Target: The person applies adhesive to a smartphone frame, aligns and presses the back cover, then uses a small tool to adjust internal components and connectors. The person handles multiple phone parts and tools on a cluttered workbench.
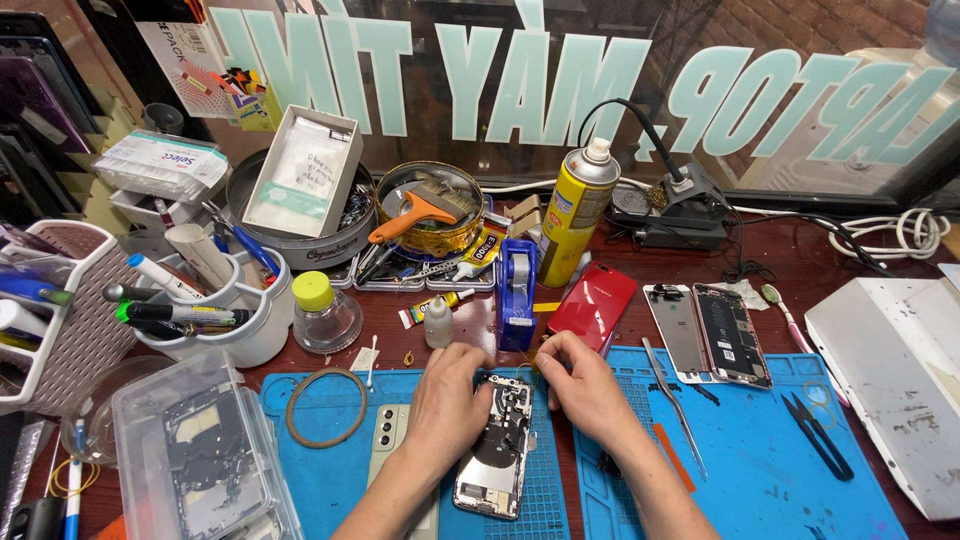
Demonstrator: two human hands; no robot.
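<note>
Where the two blue work mats (760, 470) meet on the dark red bench, an opened phone (497, 445) lies face down, back cover off, innards exposed: silver frame, round coil, dark boards. Both hands work at its top end.

Left hand (447, 400): resting over the phone's upper left edge, fingers curled down onto the frame, pressing or steadying it. Closed against the phone, though whether it pinches anything small cannot be told.

Right hand (585, 385): just right of the phone's top, thumb and forefinger pinched together near the upper corner. What sits between the fingertips is too small to make out.

Around them:
- Second phone (390, 432), pale back with camera cluster, partly under the left forearm.
- Brown rubber ring (326, 407) on the left mat.
- Blue tape dispenser (516, 295) just beyond the hands, small clear dropper bottle (437, 323) beside it.
- Red phone back (592, 305) right of the dispenser.
- Two dismantled phone halves (708, 333) side by side, further right.
- Metal tweezers (674, 405) and black snips (818, 432) on the right mat.
- Yellow spray can (577, 210) standing behind.
- Clear plastic box (200, 455) with a phone chassis, near left.
</note>
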